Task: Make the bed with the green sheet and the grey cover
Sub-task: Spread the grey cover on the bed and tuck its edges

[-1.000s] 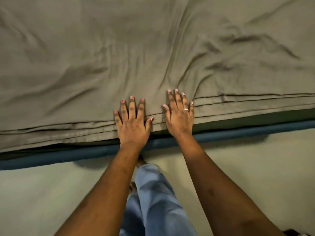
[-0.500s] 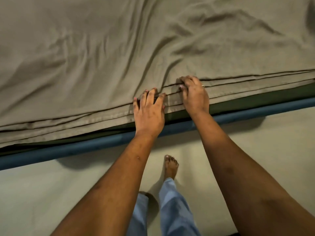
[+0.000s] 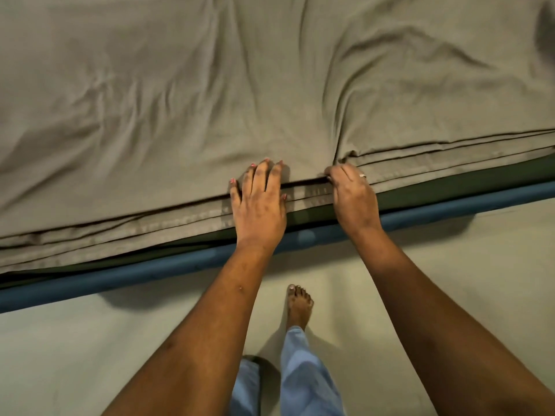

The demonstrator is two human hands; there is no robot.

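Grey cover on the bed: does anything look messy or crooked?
Yes. The grey fabric cover is rumpled: deep creases fan up from its layered edge where the right hand pinches it; the left hand presses flat beside.

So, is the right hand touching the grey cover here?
Touching. The head view shows the right hand curled round the folded edge of the grey cover, gripping it.
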